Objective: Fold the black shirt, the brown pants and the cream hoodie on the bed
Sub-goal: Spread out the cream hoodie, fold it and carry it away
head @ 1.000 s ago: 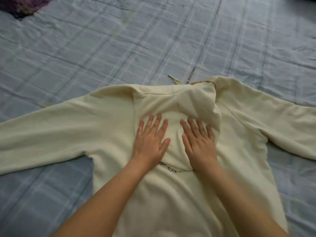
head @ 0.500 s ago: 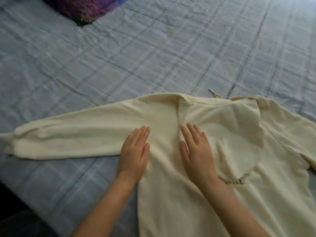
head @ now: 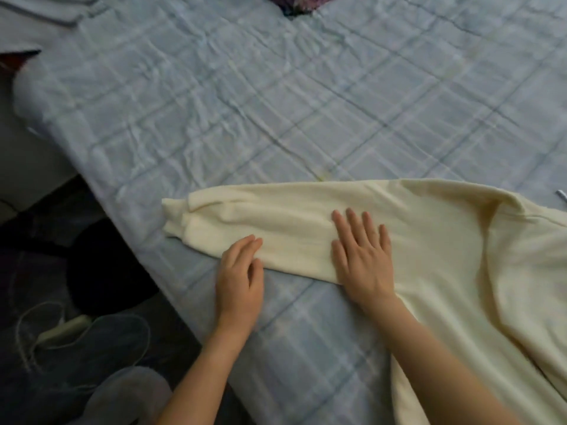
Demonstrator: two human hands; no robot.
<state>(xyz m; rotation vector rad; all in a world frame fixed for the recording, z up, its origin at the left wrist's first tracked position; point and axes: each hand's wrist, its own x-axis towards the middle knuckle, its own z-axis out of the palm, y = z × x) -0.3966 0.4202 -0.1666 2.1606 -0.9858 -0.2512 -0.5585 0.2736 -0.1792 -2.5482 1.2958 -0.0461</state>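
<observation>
In the head view, the cream hoodie [head: 460, 271] lies flat at the right of the frame, its sleeve [head: 276, 222] stretched leftward across the bed [head: 245, 102]. Your right hand [head: 363, 256] lies flat on the sleeve with fingers spread. Your left hand [head: 241, 280] holds nothing, its loose fingertips touching the sleeve's lower edge. The fleece looks soft, limp and light, likely to drape and slide, so take it at the cuff [head: 176, 219]. The cuff sits near the bed's edge, with clutter [head: 70, 329] on the floor at lower left. Bare sheet fills the upper frame.
</observation>
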